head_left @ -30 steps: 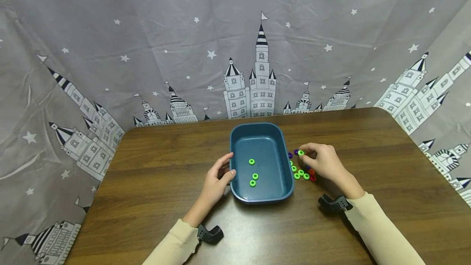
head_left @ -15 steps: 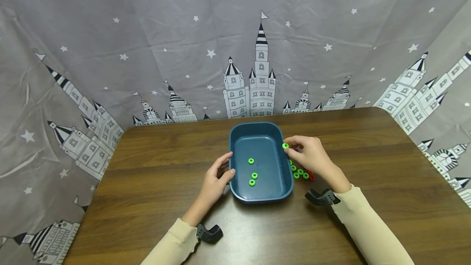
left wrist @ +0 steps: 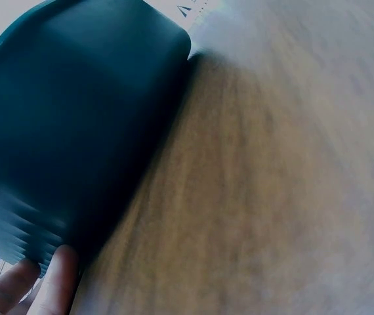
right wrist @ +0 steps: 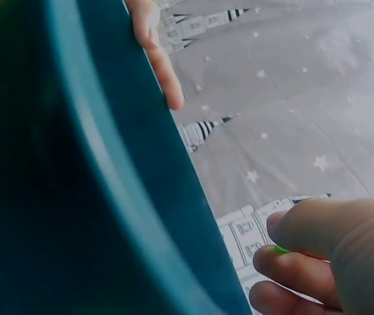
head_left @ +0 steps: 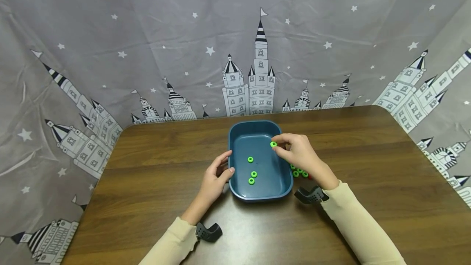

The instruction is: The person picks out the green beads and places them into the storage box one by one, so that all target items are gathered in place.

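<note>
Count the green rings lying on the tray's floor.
3: one ring left of centre; a second ring and a third ring close together towards the near end. The right hand could hide more.

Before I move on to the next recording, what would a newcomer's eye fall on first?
Probably the blue tray near the middle of the wooden table, with three bright green rings inside. Next, the right hand, pinching another green ring above the tray. Behind everything, the grey castle-and-star curtain fills the background.
</note>
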The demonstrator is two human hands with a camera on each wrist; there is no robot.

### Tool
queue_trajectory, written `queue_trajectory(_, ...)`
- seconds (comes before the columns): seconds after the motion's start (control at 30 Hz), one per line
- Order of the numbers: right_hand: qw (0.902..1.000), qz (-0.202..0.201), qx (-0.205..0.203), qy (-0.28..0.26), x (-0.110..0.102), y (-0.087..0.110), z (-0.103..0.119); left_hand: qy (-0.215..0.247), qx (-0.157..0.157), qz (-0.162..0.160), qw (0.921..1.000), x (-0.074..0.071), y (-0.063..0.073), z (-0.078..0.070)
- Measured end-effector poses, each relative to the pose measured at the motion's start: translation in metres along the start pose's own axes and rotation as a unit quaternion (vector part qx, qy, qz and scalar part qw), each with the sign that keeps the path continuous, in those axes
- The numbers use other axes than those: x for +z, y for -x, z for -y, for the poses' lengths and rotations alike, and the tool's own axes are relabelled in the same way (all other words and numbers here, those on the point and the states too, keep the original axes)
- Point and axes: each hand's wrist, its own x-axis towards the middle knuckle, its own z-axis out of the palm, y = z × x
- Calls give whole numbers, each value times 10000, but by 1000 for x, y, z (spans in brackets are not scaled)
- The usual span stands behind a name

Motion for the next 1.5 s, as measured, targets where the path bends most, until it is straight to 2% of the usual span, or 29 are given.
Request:
queue_trajectory(0.53,9976,662,-170,-75,27,-3,12,103,-46,43,9999,0,-1,-2)
queue_trajectory(1.13,9945,1024,-208,-25,36,-4,19,66,-53,42,10000,-2,-1,0)
queue_trajectory(1.3,9941,1064,-181,120,38,-3,20,100,-58,64,9999,-2,-1,0)
queue_trajectory(1.5,9902,1118,-136,828,40,-1,22,115,-61,59,9999,-1,-1,0)
